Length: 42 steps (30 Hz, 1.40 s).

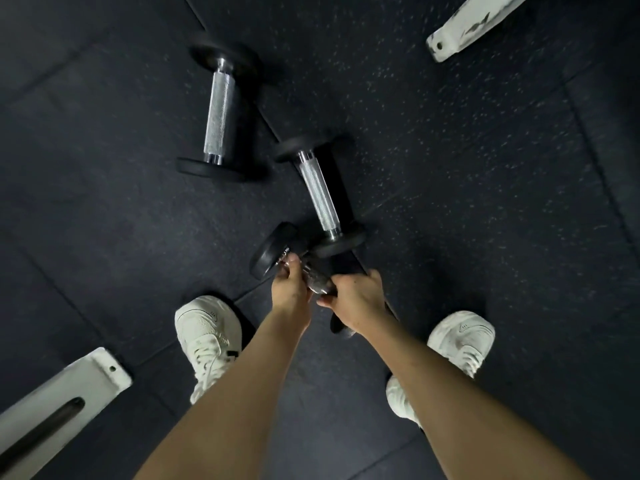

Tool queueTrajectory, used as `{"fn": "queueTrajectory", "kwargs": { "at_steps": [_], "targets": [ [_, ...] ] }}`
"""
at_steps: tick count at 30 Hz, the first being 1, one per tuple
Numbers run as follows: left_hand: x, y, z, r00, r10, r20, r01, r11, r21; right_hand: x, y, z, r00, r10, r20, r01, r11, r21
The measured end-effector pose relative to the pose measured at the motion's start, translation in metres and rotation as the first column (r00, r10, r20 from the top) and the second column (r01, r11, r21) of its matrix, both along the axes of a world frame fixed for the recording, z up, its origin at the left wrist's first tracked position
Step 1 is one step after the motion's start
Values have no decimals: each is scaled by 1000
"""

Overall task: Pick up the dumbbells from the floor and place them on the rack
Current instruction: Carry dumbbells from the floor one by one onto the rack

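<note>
Three black dumbbells with knurled chrome handles are in view. The nearest dumbbell [273,251] is gripped by both hands on its handle: my left hand [289,287] holds the end by the left weight, my right hand [356,296] the end by the right weight, which is mostly hidden under it. A second dumbbell [318,192] lies on the floor just beyond, its near weight touching or overlapping the held one. A third dumbbell [220,116] lies farther off to the left. No rack shelf is visible.
Dark speckled rubber floor mats [467,168] all around. My two white shoes [207,330] [460,337] stand either side of my arms. A white metal frame foot [62,393] lies at the lower left, another white frame foot [464,29] at the upper right.
</note>
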<state>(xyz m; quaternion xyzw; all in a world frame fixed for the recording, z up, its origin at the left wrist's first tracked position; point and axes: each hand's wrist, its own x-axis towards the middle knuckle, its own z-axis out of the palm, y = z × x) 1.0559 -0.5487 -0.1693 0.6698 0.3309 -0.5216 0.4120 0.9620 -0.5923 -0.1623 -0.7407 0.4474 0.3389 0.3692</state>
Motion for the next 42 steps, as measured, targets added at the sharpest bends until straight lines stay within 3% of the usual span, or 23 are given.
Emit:
{"fn": "queueTrajectory", "kwargs": {
  "at_steps": [9, 16, 23, 29, 34, 39, 42],
  "targets": [
    [-4, -7, 214, 994, -102, 51, 101, 995, 20, -11, -2, 214, 985, -175, 2, 174, 984, 36],
    [9, -54, 425, 953, -256, 161, 286, 935, -209, -4, -36, 434, 947, -293, 130, 311, 940, -142],
    [29, -117, 585, 810, -435, 392, 572, 732, -370, 10, -74, 605, 813, -489, 316, 566, 792, -231],
    [30, -180, 679, 607, -572, 552, 795, 443, -415, 5, -111, 698, 623, -642, 447, 759, 634, -148],
    [2, -243, 728, 498, -587, 638, 864, 274, -423, -17, -156, 738, 485, -701, 522, 863, 480, -157],
    [-37, -318, 748, 398, -616, 680, 910, 170, -379, -45, -217, 746, 362, -738, 570, 927, 348, -138],
    [-62, -370, 750, 291, -636, 715, 949, 98, -299, -62, -263, 748, 287, -765, 576, 954, 284, -98]
  ]
}}
